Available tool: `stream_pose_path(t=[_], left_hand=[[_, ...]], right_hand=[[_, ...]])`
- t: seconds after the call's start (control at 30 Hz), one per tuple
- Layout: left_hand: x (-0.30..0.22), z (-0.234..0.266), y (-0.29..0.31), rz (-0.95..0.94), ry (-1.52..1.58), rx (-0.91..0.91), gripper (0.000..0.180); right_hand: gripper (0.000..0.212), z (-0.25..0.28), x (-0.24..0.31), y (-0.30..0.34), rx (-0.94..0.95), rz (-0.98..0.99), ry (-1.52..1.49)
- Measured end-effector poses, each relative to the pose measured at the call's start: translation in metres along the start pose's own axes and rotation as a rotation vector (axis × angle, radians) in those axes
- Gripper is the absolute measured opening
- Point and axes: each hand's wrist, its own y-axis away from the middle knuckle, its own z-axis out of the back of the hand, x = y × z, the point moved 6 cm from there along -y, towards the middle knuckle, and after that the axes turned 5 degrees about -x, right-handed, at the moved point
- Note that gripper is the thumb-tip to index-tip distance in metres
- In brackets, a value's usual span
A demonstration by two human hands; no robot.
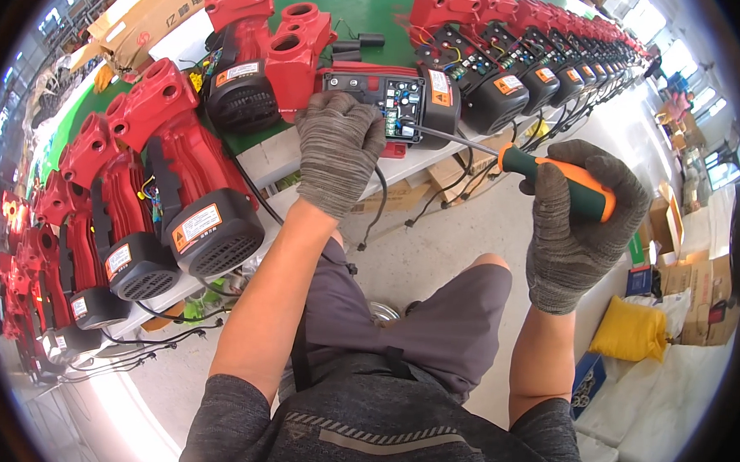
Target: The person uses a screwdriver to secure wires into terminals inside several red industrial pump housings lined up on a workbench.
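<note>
In my gloved right hand (pixel 585 224) is a screwdriver (pixel 566 180) with a green and orange handle, thumb on one side and fingers round the other. Its long shaft points left, and the tip reaches the circuit board (pixel 402 104) in an uncovered black housing. That board belongs to a red motor unit (pixel 299 54) with a black end cap (pixel 440 110), lying crosswise before me. My gloved left hand (pixel 339 151) is closed, its fingers curled at the near edge of the housing beside the board. Whatever its fingertips pinch is hidden.
Similar red units line the bench at left (pixel 209 224) and far right (pixel 493 88), many with cables hanging off the edge. Black cylinders (pixel 362 42) lie on the green mat (pixel 355 7). A cardboard box (pixel 156 15) stands far left; a yellow sack (pixel 630 329) lies at right.
</note>
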Motion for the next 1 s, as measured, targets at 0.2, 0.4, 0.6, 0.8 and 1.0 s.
stream_pose_path(t=[0.2,0.4,0.6,0.8,1.0], left_hand=[[0.004,-0.001,0.002,0.004,0.078,-0.016,0.015],[0.007,0.000,0.005,-0.002,0.049,0.053,0.019],[0.009,-0.002,0.007,-0.016,0.046,0.061,0.018],[0.011,-0.004,0.007,0.011,0.078,0.074,0.019],[0.010,-0.001,0.005,-0.009,0.085,0.108,0.019]], right_hand=[[0.044,-0.013,0.007,0.002,0.091,0.182,0.070],[0.046,-0.015,0.025,0.007,0.096,0.198,0.122],[0.046,-0.023,0.021,0.012,0.039,0.116,-0.003],[0.043,-0.026,0.032,0.010,0.158,0.204,0.192],[0.031,-0.055,0.069,0.011,0.469,0.409,0.299]])
